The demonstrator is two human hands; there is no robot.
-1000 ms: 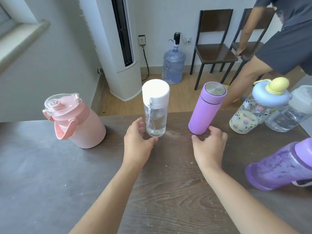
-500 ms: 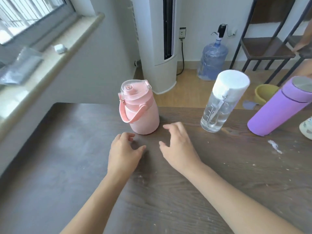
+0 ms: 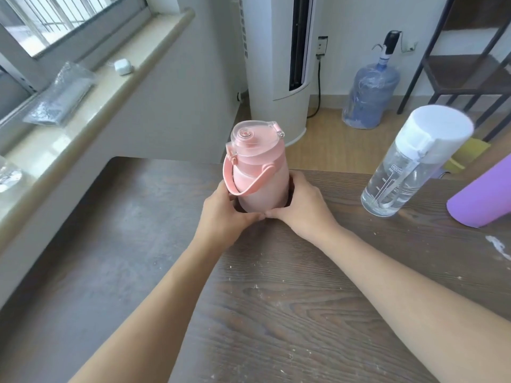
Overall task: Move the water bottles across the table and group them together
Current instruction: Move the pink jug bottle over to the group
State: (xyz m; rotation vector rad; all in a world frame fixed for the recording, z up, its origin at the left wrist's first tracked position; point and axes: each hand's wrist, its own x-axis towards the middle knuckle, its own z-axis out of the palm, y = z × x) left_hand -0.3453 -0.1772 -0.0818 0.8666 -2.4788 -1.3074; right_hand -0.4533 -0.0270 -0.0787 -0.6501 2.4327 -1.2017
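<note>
A pink bottle [image 3: 258, 172] with a clear flip lid and a loop handle stands upright near the far edge of the dark wooden table [image 3: 276, 299]. My left hand [image 3: 224, 214] wraps its lower left side and my right hand [image 3: 300, 208] wraps its lower right side; their fingertips meet in front of its base, which they hide. To the right stands a clear bottle [image 3: 406, 172] with a white cap. The bottom of a purple bottle [image 3: 484, 200] shows at the right edge.
A window sill [image 3: 91, 106] with plastic bags runs along the left. Beyond the table's far edge stand a white floor air conditioner [image 3: 273, 64], a blue water jug [image 3: 369, 95] with a pump and a dark chair [image 3: 464, 70]. White crumbs [image 3: 497, 246] lie at the table's right.
Both hands have moved from the clear and purple bottles leftward to the pink bottle and closed around its base. The view has swung left.
</note>
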